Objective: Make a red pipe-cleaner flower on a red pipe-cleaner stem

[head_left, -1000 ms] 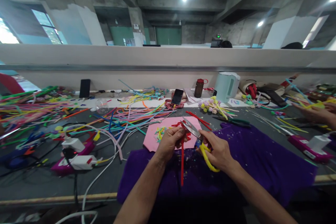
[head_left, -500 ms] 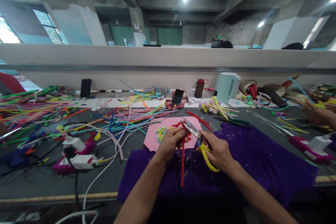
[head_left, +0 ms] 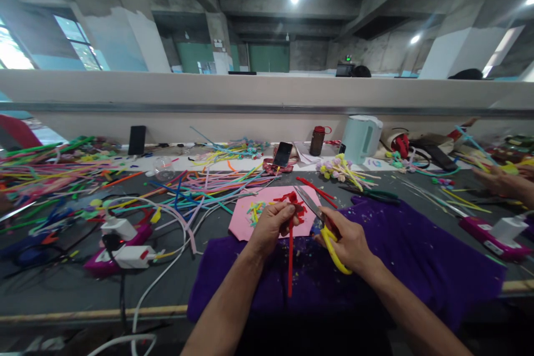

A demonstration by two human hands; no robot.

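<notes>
My left hand (head_left: 273,225) is closed in a pinch on a red pipe cleaner (head_left: 291,267), whose long end hangs straight down over the purple cloth. My right hand (head_left: 344,239) grips the yellow handles of a pair of scissors (head_left: 309,201). Their blades point up and left, just right of the red piece at my left fingertips. Beneath both hands lies a pink sheet (head_left: 240,222) with red bits and small yellow and green clippings (head_left: 255,212) on it. The purple cloth (head_left: 233,283) spreads under the sheet and to the right.
Pipe cleaners in many colours (head_left: 200,183) cover the left side. Power strips (head_left: 98,261) with cords sit front left. At the back stand a phone (head_left: 282,154), a brown bottle (head_left: 317,142) and a kettle (head_left: 361,139). Another person's hand (head_left: 496,181) is at the far right.
The scissors have shifted slightly right, away from the red piece at my left fingertips. My left hand has stayed nearly in place.
</notes>
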